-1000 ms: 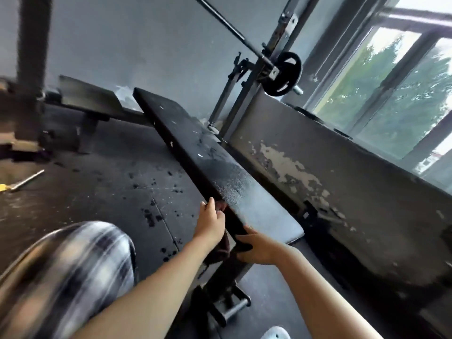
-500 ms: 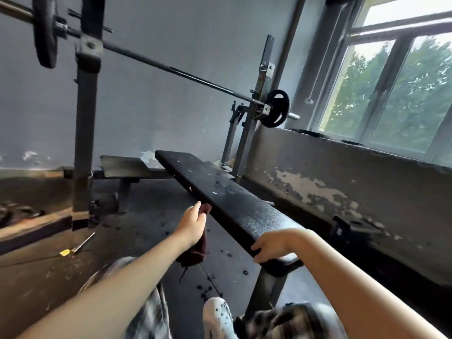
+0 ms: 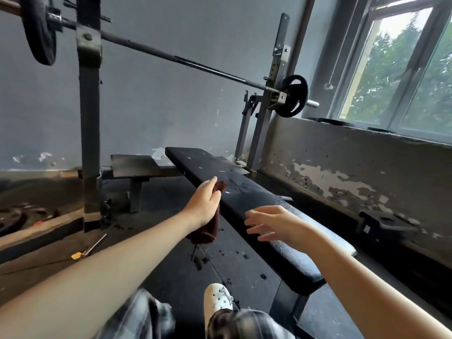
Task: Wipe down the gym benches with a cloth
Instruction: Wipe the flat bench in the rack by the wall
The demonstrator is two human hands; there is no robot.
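L hand (image 3: 204, 204) grips the dark red cloth (image 3: 207, 232). One end pokes out past the fingertips and the rest hangs below the wrist, just off the bench's left edge, about mid-length. R hand (image 3: 276, 225) is open with fingers spread over the near half of the bench (image 3: 200, 165). It's blurred, so can't tell if it touches the pad. The pad is black, scuffed with white flecks, and runs away from the cam toward the rack. The barbell (image 3: 171, 57) sits across the uprights (image 3: 89, 118) above the far end, w/ a plate (image 3: 292, 95) on the right and another (image 3: 40, 30) top left. A smaller pad (image 3: 133, 162) sits left of the bench's far end. The window (image 3: 403, 69) is on the right, w/ a peeling wall (image 3: 342, 172) under it, close alongside the bench. On the floor (image 3: 159, 241) there's black debris and a yellow-handled tool (image 3: 80, 254), prob a screwdriver. A white shoe (image 3: 217, 297) is at the bottom.
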